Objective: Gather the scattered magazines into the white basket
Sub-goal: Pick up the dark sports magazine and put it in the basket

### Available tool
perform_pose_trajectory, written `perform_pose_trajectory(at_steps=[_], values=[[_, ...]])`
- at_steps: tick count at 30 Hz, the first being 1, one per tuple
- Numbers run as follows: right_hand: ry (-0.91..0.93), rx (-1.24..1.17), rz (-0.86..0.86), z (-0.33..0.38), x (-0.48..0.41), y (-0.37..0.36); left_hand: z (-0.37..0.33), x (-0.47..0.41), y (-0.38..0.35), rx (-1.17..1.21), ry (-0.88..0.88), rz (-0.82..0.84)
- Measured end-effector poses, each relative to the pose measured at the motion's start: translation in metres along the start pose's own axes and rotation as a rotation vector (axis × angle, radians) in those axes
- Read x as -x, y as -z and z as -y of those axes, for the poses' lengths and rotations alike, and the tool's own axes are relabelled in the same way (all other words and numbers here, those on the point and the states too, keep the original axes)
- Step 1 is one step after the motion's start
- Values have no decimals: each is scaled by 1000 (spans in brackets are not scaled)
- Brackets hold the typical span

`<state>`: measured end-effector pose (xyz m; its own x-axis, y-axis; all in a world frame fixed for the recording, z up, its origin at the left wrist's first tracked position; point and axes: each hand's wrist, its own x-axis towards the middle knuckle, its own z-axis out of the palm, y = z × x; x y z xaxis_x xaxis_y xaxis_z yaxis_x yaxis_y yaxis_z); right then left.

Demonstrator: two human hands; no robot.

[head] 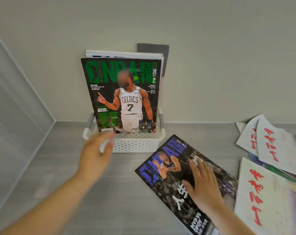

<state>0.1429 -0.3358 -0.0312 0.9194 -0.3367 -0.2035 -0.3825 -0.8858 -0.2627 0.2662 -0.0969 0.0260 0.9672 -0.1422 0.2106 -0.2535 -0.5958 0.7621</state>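
A white perforated basket (137, 144) stands against the wall, holding several upright magazines. The front one is a green basketball magazine (121, 94). My left hand (97, 153), blurred and with fingers apart, hovers at the basket's front left corner and holds nothing. A dark magazine with blue lettering (174, 180) lies flat on the grey surface to the right of the basket. My right hand (202, 182) rests flat on its cover with fingers spread. More magazines with white covers and red writing (266, 192) lie at the far right.
The grey surface (59, 167) meets the wall behind the basket and a ribbed panel (13, 102) on the left. A dark grey patch (157, 48) sits on the wall behind the basket. The white-covered magazines overlap one another at the right edge.
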Motion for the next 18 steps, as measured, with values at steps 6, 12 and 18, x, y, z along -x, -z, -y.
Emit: perform_pose_trajectory(at_steps=[6, 12, 18], values=[[-3, 93, 53, -27, 21, -29, 13, 52, -55, -177, 133, 580], [12, 87, 47, -29, 23, -29, -17, 36, -85, -207, 355, 510], [21, 64, 22, -31, 20, -31, -13, 5, -87, -15, 573, 615]])
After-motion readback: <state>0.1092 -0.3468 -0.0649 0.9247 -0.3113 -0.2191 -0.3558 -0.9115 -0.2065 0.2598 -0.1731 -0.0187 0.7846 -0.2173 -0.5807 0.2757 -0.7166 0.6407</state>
